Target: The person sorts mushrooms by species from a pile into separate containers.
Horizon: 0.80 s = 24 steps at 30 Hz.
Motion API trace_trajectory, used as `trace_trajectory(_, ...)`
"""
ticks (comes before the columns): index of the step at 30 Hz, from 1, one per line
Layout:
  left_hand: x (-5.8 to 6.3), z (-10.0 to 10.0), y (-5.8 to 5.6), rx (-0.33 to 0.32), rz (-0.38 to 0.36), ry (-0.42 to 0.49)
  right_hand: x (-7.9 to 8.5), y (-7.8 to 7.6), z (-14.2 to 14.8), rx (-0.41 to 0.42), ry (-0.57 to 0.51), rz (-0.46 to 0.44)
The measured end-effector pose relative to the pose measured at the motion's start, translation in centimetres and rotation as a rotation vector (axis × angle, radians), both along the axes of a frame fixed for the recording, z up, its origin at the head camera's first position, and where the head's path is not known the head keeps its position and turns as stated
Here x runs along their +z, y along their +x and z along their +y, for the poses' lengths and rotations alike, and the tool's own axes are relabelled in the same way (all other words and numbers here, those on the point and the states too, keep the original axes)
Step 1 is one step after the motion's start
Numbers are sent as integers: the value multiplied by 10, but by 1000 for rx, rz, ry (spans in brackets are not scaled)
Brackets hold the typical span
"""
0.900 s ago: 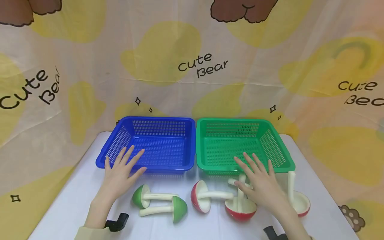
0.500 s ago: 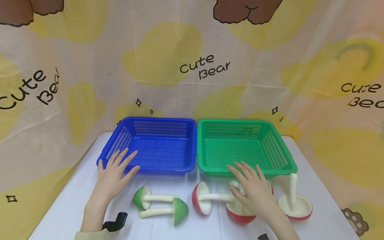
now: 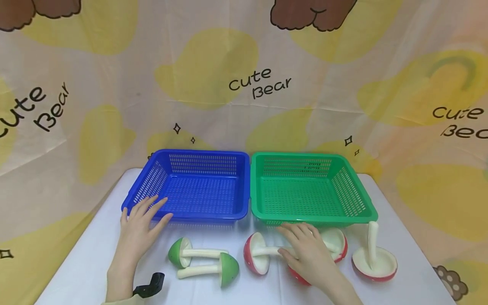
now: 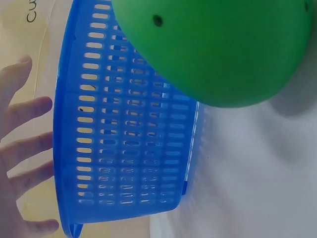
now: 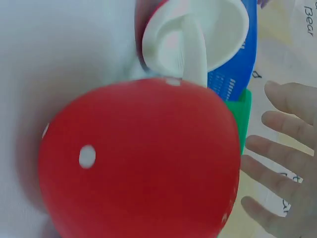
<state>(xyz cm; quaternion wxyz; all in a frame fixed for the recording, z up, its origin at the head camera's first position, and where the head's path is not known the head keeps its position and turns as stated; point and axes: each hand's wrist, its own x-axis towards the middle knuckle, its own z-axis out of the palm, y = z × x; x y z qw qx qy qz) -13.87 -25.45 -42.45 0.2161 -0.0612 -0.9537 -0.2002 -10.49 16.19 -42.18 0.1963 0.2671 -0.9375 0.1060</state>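
Observation:
Fingers spread, my left hand hovers over the front left corner of the blue basket and holds nothing. Two toy mushrooms with green caps, a rear one and a front one, lie to its right. My right hand is above the red-capped toy mushrooms, its fingers loosely extended with nothing in them. It mostly covers one red mushroom. Left of it lies another red mushroom; behind it a third is partly hidden. In the right wrist view, a spotted red cap looms large.
The green basket stands beside the blue one at the back of the white table. At the far right another red mushroom sits cap-down, stem up. A black bracket is by the left wrist. A printed cloth hangs behind.
My right hand has moved from the green basket's front edge toward me and left, lowering over the red mushrooms. My left hand has drifted slightly left and back toward me. The mushrooms look unmoved.

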Motion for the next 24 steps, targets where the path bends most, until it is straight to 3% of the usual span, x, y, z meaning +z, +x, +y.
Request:
trace_trajectory(3,-2,-2,-1,0,19,-1,-3,-1,-3,23,7,30)
trace_trajectory(11,-2,-11,-1,1,70,-6,-16,-6,-19,131,1,-2)
trace_trajectory(17,-6,-12,-3,-5,91,7,-24,-7,-27,150,28,-35)
trace_trajectory(24,-11,-11,-3,-1,141,39,-33,-9,-28,168,44,-14)
